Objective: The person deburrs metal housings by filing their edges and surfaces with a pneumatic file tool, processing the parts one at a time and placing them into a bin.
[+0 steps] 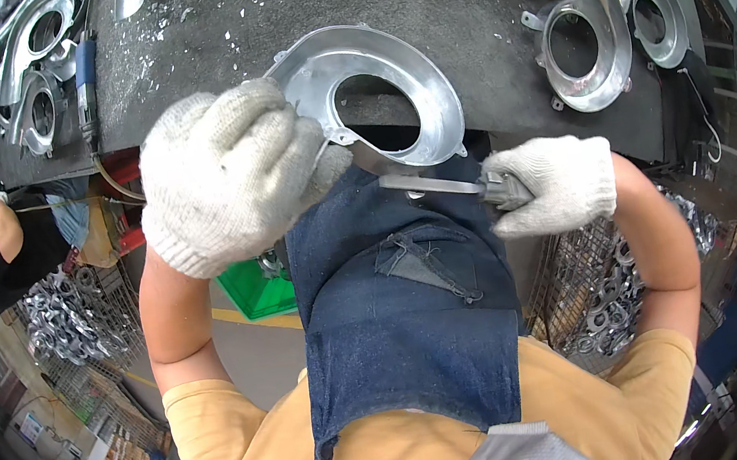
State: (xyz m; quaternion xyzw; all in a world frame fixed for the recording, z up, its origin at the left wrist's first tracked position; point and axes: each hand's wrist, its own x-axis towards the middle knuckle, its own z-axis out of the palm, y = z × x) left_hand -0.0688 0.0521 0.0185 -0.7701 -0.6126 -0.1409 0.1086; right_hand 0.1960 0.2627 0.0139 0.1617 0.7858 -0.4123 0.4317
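At the near edge of the workbench [293, 7], one silvery spiral casing [369, 53] with a round opening sits tilted, partly over the bench top and partly above the person's dark blue apron [412, 345]. Two gloved hands are at it. The left hand [226, 170], its back upward and elbow bent, has its fingers curled and gripping the casing's left side. The right hand [558, 186] is closed in a fist around one grey tool [432, 184], whose flat bar points leftward just below the casing's lower edge; whether they touch, I cannot tell.

Farther right on the bench lie at least three similar castings [611, 58], overlapping; at the far left, at least three more [39, 96] are heaped beside one blue-handled tool [85, 67] with a hose [110, 176]. Pale chips [242, 12] are scattered across the dark, worn top.

Below, one green tray [252, 303] stands near the left forearm, and two wire baskets, one left [83, 398] and one right [553, 285], hold small metal parts too many to count. One other person [2, 241] in black is at left.
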